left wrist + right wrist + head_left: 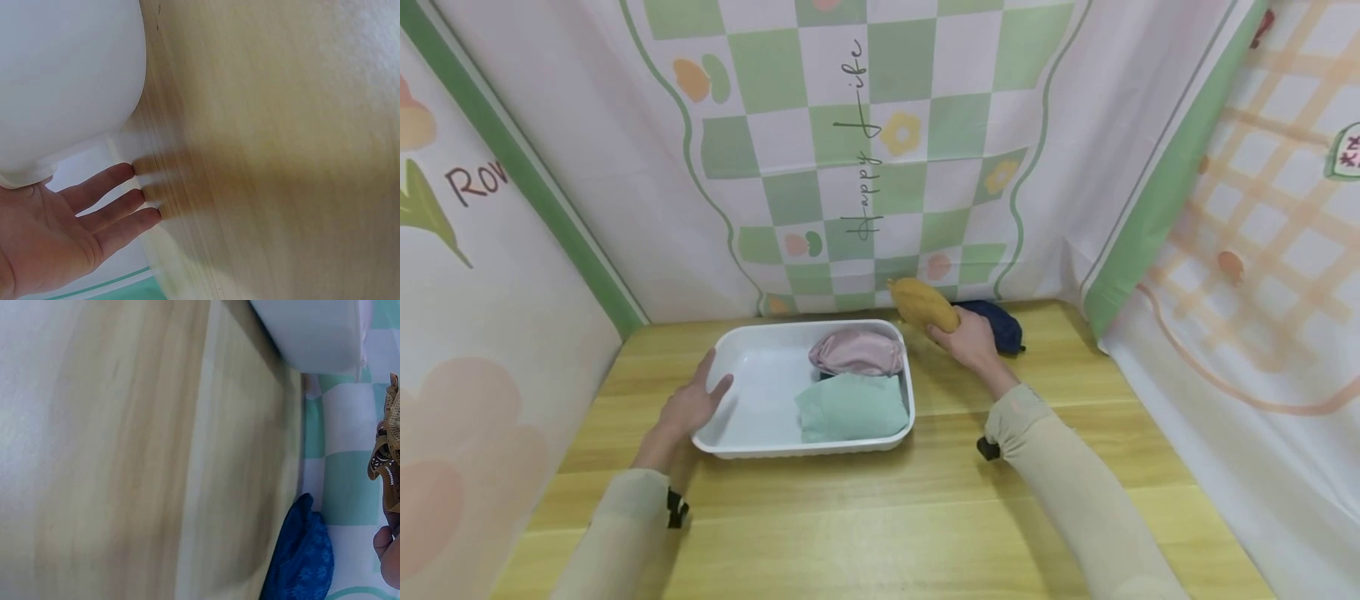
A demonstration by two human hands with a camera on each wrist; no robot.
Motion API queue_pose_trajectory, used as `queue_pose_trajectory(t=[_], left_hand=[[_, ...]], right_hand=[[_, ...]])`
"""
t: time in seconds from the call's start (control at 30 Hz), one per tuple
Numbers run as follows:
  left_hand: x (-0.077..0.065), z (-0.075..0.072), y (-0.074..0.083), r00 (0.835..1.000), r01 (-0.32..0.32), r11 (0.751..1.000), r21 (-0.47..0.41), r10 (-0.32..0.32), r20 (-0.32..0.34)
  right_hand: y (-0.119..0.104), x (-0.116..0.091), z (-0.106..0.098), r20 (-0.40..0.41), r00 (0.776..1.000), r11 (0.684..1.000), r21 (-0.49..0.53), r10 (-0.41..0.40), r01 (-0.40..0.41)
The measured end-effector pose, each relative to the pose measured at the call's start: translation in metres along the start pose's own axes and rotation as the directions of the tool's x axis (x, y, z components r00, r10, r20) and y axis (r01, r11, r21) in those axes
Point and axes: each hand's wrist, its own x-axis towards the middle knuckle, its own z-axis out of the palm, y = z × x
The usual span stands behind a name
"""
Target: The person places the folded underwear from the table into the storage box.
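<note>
My right hand (pixel 972 337) grips a mustard-yellow bra (pixel 922 305), folded to a cup shape, raised near the back of the table. The right wrist view catches only its lacy brown-looking edge (pixel 392 447) and a bit of the hand. Behind that hand lies a navy bra (pixel 996 325) with a pale floral pattern. My left hand (pixel 691 406) rests at the left end of a white tray (pixel 760 327), thumb over the rim and the other fingers fairly straight outside. Inside the tray's right half are a folded pink satin bra (pixel 857 353) and a folded mint-green cloth piece (pixel 853 408).
The wooden table (pixel 850 525) ends at a checkered curtain (pixel 902 192) behind the tray. Printed cloth (pixel 1240 333) hangs along the right side, and another printed sheet (pixel 490 292) along the left. A dark item peeks out between the two pieces in the tray.
</note>
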Motion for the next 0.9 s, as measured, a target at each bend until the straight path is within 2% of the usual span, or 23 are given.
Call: queue_pose_trajectory(t=[0.57, 0.9], left_hand=[[-0.003, -0.001, 0.001, 1.000, 0.007, 1.000, -0.007, -0.007, 0.002], [0.000, -0.001, -0.001, 1.000, 0.001, 1.000, -0.006, -0.001, -0.002]], right_hand=[[-0.043, 0.000, -0.003, 0.062, 0.998, 0.995, 0.104, -0.017, 0.011], [-0.061, 0.003, 0.000, 0.079, 0.996, 0.994, 0.102, -0.048, 0.039]])
